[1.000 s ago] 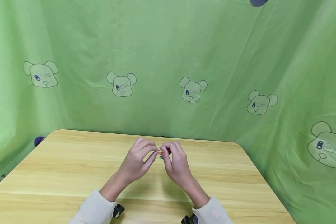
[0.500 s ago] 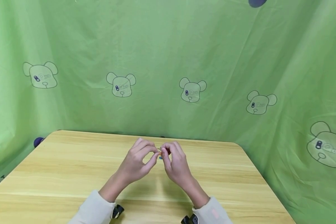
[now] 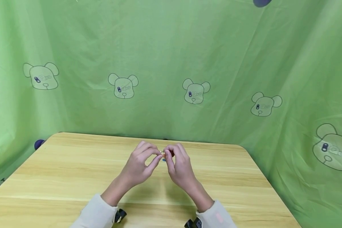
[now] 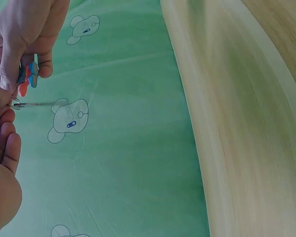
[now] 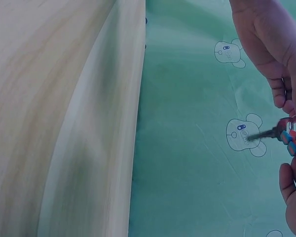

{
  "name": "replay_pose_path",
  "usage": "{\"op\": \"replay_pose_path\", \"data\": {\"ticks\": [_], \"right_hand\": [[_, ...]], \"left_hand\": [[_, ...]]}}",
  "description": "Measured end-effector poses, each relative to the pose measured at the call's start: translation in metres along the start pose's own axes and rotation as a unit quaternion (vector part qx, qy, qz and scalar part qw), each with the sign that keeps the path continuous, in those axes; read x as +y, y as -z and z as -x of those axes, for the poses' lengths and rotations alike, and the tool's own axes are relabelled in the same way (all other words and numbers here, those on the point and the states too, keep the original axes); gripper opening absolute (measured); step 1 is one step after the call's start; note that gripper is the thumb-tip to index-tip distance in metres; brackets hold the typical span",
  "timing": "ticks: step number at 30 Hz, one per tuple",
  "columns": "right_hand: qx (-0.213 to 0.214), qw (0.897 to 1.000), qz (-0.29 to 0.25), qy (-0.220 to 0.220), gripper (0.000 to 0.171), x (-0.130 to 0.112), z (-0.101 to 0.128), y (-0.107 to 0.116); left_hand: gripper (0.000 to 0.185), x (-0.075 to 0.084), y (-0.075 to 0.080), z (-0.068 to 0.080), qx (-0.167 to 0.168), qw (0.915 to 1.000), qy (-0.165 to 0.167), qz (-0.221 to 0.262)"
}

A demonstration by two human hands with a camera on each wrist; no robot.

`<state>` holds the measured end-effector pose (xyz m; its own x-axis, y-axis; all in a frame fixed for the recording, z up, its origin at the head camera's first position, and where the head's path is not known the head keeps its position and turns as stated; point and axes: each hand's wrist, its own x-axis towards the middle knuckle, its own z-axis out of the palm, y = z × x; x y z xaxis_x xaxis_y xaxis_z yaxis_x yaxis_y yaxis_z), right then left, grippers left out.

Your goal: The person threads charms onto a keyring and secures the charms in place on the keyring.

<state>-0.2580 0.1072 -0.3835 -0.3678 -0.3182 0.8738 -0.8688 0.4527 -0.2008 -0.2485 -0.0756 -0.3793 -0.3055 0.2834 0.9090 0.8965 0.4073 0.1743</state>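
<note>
My left hand (image 3: pixel 138 163) and right hand (image 3: pixel 180 166) meet fingertip to fingertip above the far half of the table. Between them is a thin metal key ring (image 3: pixel 161 152), pinched by thumb and fingers from both sides. A dark key (image 5: pixel 267 134) sticks out from the ring in the right wrist view; the left wrist view shows the key (image 4: pixel 34 104) nearly edge-on. A small blue and red charm (image 4: pixel 30 76) hangs by the right hand's fingers. Fingertips hide part of the ring, and how the charm joins it cannot be made out.
The wood-grain table (image 3: pixel 74 171) has rounded far corners. Behind it and to its sides hangs a green curtain (image 3: pixel 159 47) printed with bear heads. Black wrist cameras sit by both pale sleeves (image 3: pixel 97 212).
Both hands stay nearly in place, still at the ring. The ring and the orange-red bit between the fingertips have shifted and turned slightly.
</note>
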Motion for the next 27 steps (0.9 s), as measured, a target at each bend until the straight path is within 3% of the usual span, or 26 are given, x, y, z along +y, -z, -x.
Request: {"op": "replay_pose_path", "data": {"ticks": [14, 27], "right_hand": [[0.0, 1.0, -0.001, 0.004, 0.012, 0.0026, -0.0006, 0.0018], [-0.002, 1.0, -0.015, -0.006, 0.004, 0.001, -0.0003, -0.0004]], "left_hand": [[0.006, -0.0006, 0.0035, -0.0016, 0.04, 0.9988, 0.022, -0.015], [0.003, -0.0009, 0.0004, -0.0002, 0.056, 0.996, 0.07, -0.002]]}}
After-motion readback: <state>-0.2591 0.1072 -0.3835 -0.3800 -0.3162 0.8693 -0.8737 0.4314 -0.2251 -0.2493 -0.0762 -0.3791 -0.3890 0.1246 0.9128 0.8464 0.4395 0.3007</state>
